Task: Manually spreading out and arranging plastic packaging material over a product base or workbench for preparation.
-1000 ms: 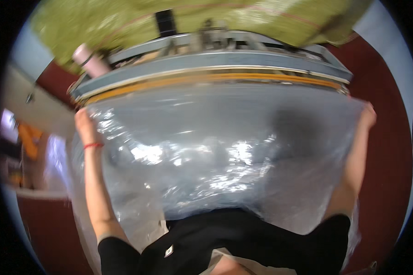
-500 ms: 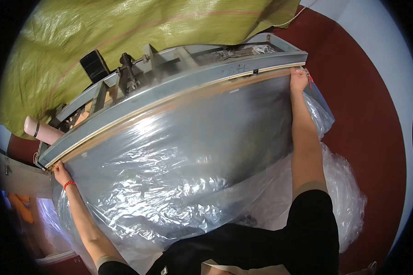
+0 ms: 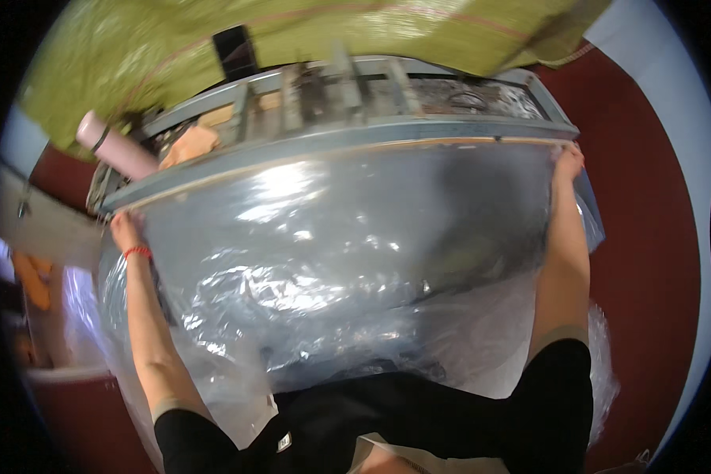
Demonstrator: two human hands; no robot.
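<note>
A wide sheet of clear plastic film (image 3: 355, 225) stretches between my hands and drapes toward my body, shiny and wrinkled in its lower part. Its far edge runs along the front bar of a grey metal frame (image 3: 324, 144), where a thin pale strip (image 3: 253, 162) follows the bar. My left hand (image 3: 125, 231), a red bracelet at its wrist, is closed on the film's corner at the frame's left end. At the right end, my right hand (image 3: 567, 163) pinches the opposite corner. Both hands are slightly blurred, and their fingertips are partly hidden.
Inside the frame, a pink bottle (image 3: 118, 146) leans at the left beside an orange cloth (image 3: 191, 145). A dark phone (image 3: 235, 52) stands behind it, against a yellow-green woven sheet (image 3: 355, 31). More loose film (image 3: 600, 371) bunches at the right above the dark red floor (image 3: 640, 237).
The frame and film look less tilted and sit further right as my view has turned. Both hands keep hold of the film's corners; the film's near part has shifted and creased differently.
</note>
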